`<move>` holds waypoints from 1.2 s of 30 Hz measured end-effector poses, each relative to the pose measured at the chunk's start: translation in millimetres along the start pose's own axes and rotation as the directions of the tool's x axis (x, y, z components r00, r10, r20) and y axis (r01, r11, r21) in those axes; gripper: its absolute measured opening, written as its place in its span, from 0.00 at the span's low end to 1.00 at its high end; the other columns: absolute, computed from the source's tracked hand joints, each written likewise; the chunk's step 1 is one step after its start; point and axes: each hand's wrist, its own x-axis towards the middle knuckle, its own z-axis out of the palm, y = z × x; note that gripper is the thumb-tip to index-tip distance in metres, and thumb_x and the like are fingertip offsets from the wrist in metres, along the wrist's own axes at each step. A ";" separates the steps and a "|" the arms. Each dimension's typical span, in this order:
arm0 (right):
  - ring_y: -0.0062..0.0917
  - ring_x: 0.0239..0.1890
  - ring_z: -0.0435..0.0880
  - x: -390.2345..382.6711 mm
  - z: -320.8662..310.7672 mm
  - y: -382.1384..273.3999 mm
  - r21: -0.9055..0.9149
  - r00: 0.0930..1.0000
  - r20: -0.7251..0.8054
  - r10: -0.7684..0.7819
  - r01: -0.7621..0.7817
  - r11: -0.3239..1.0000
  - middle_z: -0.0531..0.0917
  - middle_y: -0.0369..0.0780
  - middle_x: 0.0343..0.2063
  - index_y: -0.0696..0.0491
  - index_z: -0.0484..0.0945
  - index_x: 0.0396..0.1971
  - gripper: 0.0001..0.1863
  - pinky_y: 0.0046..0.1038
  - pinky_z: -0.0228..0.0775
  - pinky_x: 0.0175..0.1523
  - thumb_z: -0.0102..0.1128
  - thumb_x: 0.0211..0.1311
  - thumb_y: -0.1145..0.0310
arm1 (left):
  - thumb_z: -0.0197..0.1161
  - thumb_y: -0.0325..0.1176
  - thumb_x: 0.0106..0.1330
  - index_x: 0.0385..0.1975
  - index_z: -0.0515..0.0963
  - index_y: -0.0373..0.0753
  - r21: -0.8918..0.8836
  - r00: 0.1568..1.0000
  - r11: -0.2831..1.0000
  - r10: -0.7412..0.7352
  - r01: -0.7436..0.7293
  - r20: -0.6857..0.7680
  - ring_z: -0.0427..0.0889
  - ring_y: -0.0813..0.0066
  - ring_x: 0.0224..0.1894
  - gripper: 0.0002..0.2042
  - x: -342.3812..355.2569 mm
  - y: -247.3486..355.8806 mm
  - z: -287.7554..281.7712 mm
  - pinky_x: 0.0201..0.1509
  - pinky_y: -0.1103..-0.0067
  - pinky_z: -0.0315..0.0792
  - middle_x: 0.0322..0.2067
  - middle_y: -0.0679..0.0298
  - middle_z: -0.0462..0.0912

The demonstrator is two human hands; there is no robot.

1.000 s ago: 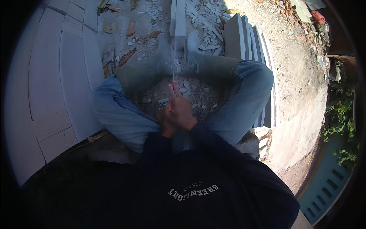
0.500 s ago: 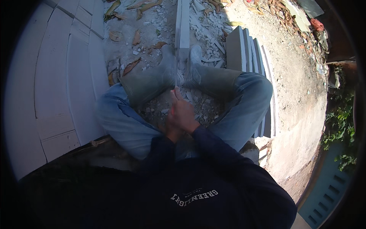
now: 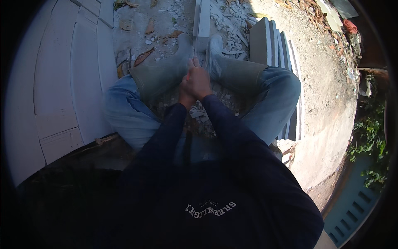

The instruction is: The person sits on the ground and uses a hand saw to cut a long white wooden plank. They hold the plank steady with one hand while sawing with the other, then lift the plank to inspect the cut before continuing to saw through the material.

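Note:
Between my knees both hands are clasped together around a red-handled tool [image 3: 188, 77], mostly hidden by my fingers. My right hand [image 3: 199, 79] lies over my left hand [image 3: 186, 94], and both are closed. A thin, blade-like strip seems to run ahead from them, but its exact kind cannot be made out. Just beyond my fingertips stands a long, narrow grey-white slab [image 3: 203, 25], set on edge between my two dusty boots. The hands are close to its near end; whether the tool touches it is unclear.
Pale slabs [image 3: 54, 79] lie side by side at the left. Several upright slabs [image 3: 260, 41] lean in a row beside my right knee. Broken white chips [image 3: 232, 33] and dry leaves [image 3: 144, 57] litter the ground. Green plants [image 3: 369, 128] grow at the far right.
Both hands have moved forward together, away from my body toward the narrow slab, and my forearms are stretched out further. The grip looks the same. The view has shifted slightly.

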 end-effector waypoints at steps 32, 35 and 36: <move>0.53 0.47 0.86 -90.0 20.3 8.5 0.004 1.000 0.026 -0.002 0.002 1.000 0.67 0.60 0.69 0.62 0.67 0.67 0.39 0.45 0.79 0.54 0.61 0.51 0.70 | 0.71 0.37 0.65 0.53 0.79 0.37 -0.101 0.997 0.995 -0.019 0.011 -0.075 0.86 0.60 0.54 0.19 -71.5 19.7 7.4 0.54 0.68 0.77 0.48 0.53 0.87; 0.52 0.48 0.86 -41.1 21.3 14.6 -0.023 1.000 0.003 -0.005 0.005 1.000 0.66 0.59 0.70 0.62 0.67 0.68 0.40 0.45 0.78 0.55 0.61 0.51 0.69 | 0.71 0.37 0.65 0.54 0.79 0.37 -0.037 0.998 0.998 -0.055 0.056 0.032 0.86 0.60 0.54 0.19 -22.2 17.0 5.1 0.54 0.68 0.77 0.48 0.53 0.87; 0.52 0.49 0.86 -17.2 24.1 16.9 -0.024 0.999 -0.028 -0.023 0.022 0.999 0.65 0.59 0.71 0.62 0.67 0.69 0.40 0.46 0.78 0.56 0.61 0.51 0.69 | 0.71 0.37 0.65 0.54 0.79 0.37 -0.016 0.994 0.999 -0.047 0.049 0.097 0.86 0.60 0.54 0.19 -2.3 2.5 -0.6 0.54 0.68 0.77 0.48 0.53 0.87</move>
